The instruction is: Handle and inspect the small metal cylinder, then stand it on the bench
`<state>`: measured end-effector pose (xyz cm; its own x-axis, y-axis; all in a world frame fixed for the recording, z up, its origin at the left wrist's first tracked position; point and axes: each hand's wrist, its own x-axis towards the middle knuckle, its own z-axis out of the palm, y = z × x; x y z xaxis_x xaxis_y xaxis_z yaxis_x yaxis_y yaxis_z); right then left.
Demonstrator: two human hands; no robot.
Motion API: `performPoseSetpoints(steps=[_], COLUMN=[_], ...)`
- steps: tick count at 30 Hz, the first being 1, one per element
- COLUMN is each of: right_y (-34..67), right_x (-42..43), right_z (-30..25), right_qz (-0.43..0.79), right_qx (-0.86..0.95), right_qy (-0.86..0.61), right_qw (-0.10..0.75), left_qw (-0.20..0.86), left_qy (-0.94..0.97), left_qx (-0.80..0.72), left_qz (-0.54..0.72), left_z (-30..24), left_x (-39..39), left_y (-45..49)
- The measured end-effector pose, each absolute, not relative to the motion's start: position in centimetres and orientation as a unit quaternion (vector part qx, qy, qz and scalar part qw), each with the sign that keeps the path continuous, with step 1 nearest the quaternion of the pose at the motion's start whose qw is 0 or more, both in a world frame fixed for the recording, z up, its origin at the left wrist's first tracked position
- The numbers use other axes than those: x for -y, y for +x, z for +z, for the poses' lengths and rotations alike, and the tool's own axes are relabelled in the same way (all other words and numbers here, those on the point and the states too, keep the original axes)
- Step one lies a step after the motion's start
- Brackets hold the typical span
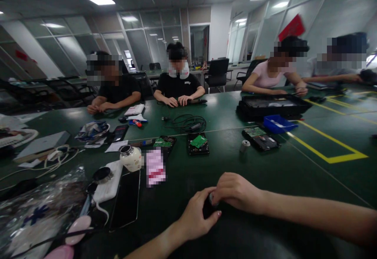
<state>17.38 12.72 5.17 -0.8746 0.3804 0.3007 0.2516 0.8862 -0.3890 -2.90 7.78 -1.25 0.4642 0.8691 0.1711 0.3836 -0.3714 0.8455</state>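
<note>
Close to me over the green table [173,212], my left hand [196,214] curls its fingers and thumb around a small dark round part [211,199] with a greyish edge. My right hand [237,192] is closed over the top of the same part, fingertips pressed to it. Most of the part is hidden by the fingers, so its kind does not show. Farther out stands a small silver metal cylinder [245,146]. Beyond my hands lie a hard drive with a green circuit board [199,144] and another drive [261,138] to the right.
To the left are a black phone [126,198], a white jar [130,158], a white power bank-like block [110,182] and a plastic bag [44,212]. A coiled black cable [191,123], blue tray [279,124] and black bin [271,108] lie farther off. Several people sit opposite.
</note>
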Motion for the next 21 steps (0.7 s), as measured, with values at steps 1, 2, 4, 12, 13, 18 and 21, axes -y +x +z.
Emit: performPoseSetpoints(steps=[1, 2, 4, 12, 13, 18, 21], right_y=[17.3, 17.2, 16.8, 16.0, 16.1, 16.6, 17.1], right_x=[-12.9, -13.0, -13.2, -13.9, -13.9, -13.2, -12.6], right_z=[5.5, 5.9, 6.5, 7.6, 7.6, 6.9, 6.3], right_qz=[0.162, 0.152, 0.138, 0.149, 0.156, 0.189, 0.217], right_qx=[0.961, 0.968, 0.977, 0.982, 0.981, 0.968, 0.955], right_qy=[-0.147, -0.131, -0.105, -0.068, -0.074, -0.114, -0.141], right_qw=[0.170, 0.153, 0.127, 0.090, 0.092, 0.118, 0.143], left_qw=[0.382, 0.380, 0.373, 0.367, 0.371, 0.366, 0.375], left_qy=[0.765, 0.765, 0.765, 0.765, 0.766, 0.764, 0.760], left_qx=[-0.411, -0.413, -0.419, -0.426, -0.421, -0.420, -0.418], left_qz=[0.316, 0.315, 0.315, 0.315, 0.314, 0.326, 0.328], left_z=[-1.3, -1.4, -1.7, -1.9, -1.9, -2.1, -2.3], left_x=[-7.7, -7.7, -7.7, -7.7, -7.8, -7.9, -7.9], left_y=[-2.9, -3.0, -3.0, -2.9, -2.9, -2.9, -3.0])
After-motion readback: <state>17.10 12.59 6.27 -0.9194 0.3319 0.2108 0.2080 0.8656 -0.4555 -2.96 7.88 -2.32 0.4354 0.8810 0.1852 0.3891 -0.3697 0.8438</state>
